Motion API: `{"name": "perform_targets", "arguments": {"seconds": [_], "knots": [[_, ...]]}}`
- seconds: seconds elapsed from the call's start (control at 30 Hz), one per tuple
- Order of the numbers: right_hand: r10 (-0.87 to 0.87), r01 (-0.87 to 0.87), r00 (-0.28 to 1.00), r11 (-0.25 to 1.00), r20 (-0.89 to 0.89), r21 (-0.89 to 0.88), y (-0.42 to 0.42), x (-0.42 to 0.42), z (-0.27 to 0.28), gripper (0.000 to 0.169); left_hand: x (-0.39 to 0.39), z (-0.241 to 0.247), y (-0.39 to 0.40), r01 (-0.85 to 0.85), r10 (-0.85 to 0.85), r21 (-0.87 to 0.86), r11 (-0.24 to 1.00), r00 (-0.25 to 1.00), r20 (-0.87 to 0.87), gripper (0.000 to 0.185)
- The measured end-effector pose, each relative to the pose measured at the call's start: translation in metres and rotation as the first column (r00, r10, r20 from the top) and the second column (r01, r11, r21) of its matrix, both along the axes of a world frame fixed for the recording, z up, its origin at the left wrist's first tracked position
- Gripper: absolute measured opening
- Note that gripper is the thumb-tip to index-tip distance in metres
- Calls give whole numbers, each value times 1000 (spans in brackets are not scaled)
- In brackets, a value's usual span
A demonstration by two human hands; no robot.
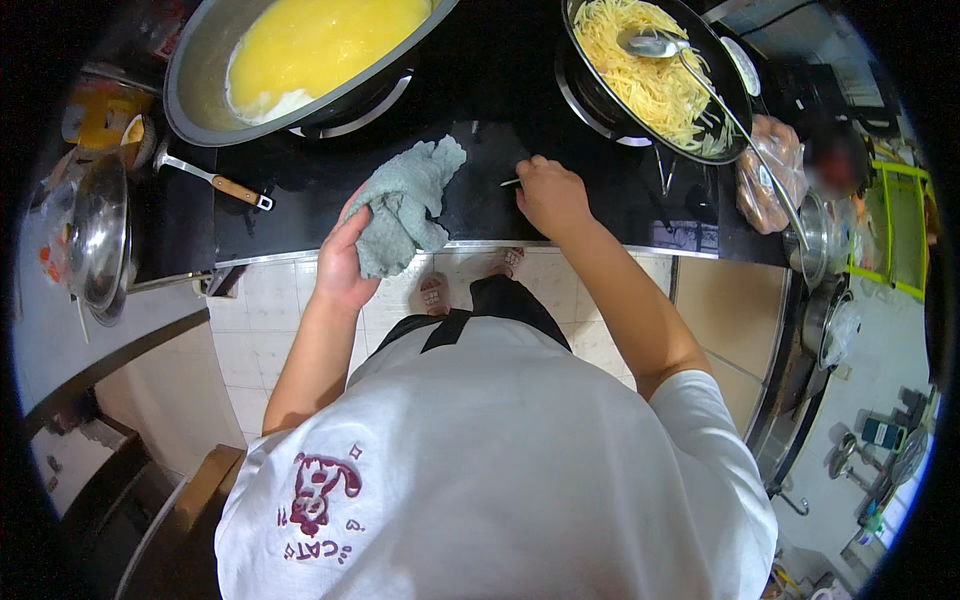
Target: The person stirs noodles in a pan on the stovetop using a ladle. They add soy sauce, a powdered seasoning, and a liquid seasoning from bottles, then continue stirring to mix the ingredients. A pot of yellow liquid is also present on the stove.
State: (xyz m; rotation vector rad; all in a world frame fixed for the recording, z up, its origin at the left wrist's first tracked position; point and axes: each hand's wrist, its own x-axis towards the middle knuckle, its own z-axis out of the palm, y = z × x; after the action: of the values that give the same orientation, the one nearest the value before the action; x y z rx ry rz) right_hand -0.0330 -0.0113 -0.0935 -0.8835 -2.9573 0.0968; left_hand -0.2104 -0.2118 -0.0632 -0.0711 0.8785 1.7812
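Observation:
My left hand (346, 259) grips a crumpled grey-green cloth (405, 206) at the front edge of the black glass cooktop (480, 225). To its right, my right hand (553, 196) is low over the cooktop, fingers curled; a thin pale piece (510, 182) shows at its fingertips, and whether they pinch it I cannot tell. Up on the left burner stands a wide metal pan (196, 112) with yellow liquid (322, 52) and a white patch at its edge. A black frying pan (739, 82) on the right burner holds shredded yellow food (645, 82) and a long-handled metal ladle (654, 45).
A wooden-handled utensil (225, 187) lies left on the counter. Metal bowls (105, 232) stand at the far left. A plastic bag of brown rounded items (769, 176) sits right of the frying pan, near the ladle's handle. A green rack (889, 225) stands beyond.

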Motion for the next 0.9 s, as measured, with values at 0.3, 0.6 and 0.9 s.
{"name": "perform_targets", "arguments": {"seconds": [0.3, 0.6, 0.9], "knots": [[-297, 302, 952, 860, 80, -411, -27, 60, 23, 16, -1, -17, 43, 163, -183, -90, 982, 762, -621, 43], [-761, 359, 641, 410, -98, -838, -42, 233, 47, 14, 70, -71, 143, 280, -459, -527, 803, -274, -845, 48], [-952, 221, 85, 304, -293, -927, 62, 418, 63, 8, 221, -64, 194, 566, -426, -437, 699, -162, -890, 47]]}}
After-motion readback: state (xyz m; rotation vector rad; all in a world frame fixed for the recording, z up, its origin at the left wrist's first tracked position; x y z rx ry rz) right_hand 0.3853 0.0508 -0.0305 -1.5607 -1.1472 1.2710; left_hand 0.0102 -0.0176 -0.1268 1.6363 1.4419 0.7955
